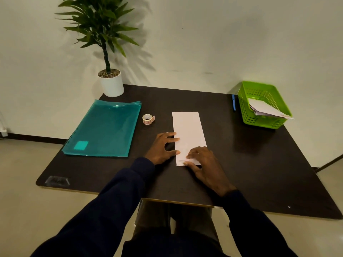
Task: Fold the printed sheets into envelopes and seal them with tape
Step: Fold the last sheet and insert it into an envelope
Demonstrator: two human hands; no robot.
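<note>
A white sheet (187, 128), folded lengthwise into a narrow strip, lies flat in the middle of the dark table (241, 164). My left hand (163, 147) rests at its left edge, with spread fingertips touching the paper. My right hand (204, 164) presses on the strip's near end, thumb at the bottom corner. Neither hand lifts the sheet. A small roll of tape (148, 119) stands to the left of the sheet, apart from both hands.
A teal plastic document folder (104, 128) lies at the left. A potted plant (111, 82) stands at the back left corner. At the back right a green basket (263, 106) holds folded papers, with a blue pen (233, 104) beside it.
</note>
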